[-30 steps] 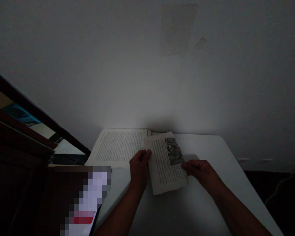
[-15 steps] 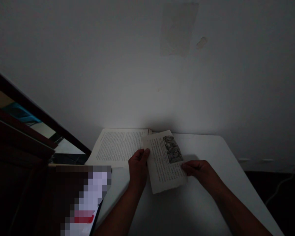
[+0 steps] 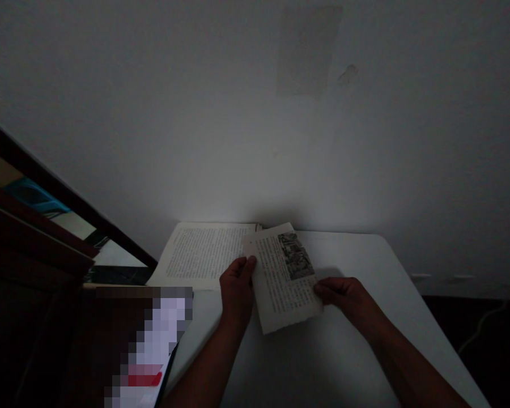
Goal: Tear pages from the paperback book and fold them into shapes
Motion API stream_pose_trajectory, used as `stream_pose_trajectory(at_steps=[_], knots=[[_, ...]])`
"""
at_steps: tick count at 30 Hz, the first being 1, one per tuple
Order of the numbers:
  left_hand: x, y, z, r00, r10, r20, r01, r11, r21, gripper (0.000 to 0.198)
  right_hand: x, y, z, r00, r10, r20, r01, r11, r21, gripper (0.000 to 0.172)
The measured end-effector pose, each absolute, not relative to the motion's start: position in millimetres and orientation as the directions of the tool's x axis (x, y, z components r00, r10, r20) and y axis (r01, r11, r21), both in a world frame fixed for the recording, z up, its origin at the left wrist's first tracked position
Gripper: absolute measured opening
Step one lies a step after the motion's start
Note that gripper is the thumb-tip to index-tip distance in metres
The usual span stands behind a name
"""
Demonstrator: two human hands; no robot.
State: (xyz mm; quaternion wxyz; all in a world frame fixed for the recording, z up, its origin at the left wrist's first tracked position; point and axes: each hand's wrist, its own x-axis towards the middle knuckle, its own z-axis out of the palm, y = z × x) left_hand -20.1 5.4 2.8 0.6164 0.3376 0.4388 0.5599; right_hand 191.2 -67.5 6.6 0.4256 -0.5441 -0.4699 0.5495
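Note:
A loose printed page [image 3: 280,300] with a dark picture in its upper right is held tilted above the table. My left hand [image 3: 237,288] pinches its left edge, thumb on top. On the opposite side, my right hand [image 3: 339,290] has the right edge between thumb and fingers. The page's lower edge looks uneven, as if torn. Behind my left hand lies an open book or stack of printed sheets [image 3: 208,249], partly covered by the page's upper left corner.
The white table [image 3: 365,255] stands against a grey wall [image 3: 204,124] with a patch on it. At the lower left is a blurred-out bright screen-like object [image 3: 161,334]. Dark wooden furniture [image 3: 34,243] fills the left side. A pale cable [image 3: 484,323] hangs at the right.
The page has shifted slightly left and its upper part has tipped a little. My left hand has moved a little left with it; my right hand stays nearly where it was.

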Motion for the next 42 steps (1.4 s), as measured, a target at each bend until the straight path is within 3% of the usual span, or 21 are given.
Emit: stream_pose_trajectory(at_steps=[7, 25, 34, 42], knots=[[-21, 7, 2, -0.027, 0.986, -0.167, -0.392, 0.143, 0.909, 0.028, 192, -68, 3, 0.035, 0.979, -0.202, 0.142, -0.205, -0.968, 0.027], [-22, 8, 4, -0.051, 0.985, -0.164, -0.421, 0.128, 0.898, 0.022, 194, -66, 0, -0.005, 0.977, -0.214, 0.118, -0.211, -0.970, 0.026], [-21, 7, 7, -0.045, 0.979, -0.198, -0.442, 0.158, 0.883, 0.021, 193, -66, 1, -0.031, 0.976, -0.215, 0.031, -0.214, -0.976, 0.023], [-21, 8, 1, 0.073, 0.977, -0.198, -0.424, 0.210, 0.881, 0.021, 193, -65, 4, -0.048, 0.979, -0.200, -0.133, -0.205, -0.970, 0.034]])
